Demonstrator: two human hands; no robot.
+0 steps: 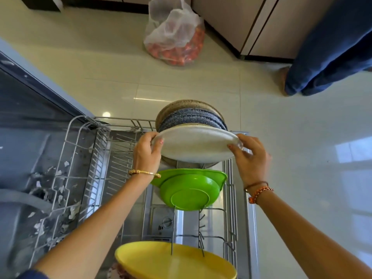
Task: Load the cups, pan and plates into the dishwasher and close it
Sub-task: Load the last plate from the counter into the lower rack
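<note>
Head view: hands [146, 152] grip white plate [196, 146].

Both hands grip white plate [196, 144] by opposite rims: left hand [146, 151], right hand [251, 156]. Plate tilted over pulled-out dishwasher rack [66, 164], just in front of blue speckled plates [191, 118] standing on edge. Green bowl [189, 188] and yellow plate [173, 260] nearer in same row. Mesh bag of tomatoes [175, 37] on floor beyond.

In the rack [66, 158], a bowl [189, 190] stands between plates [191, 119] and a dish [173, 260].
</note>
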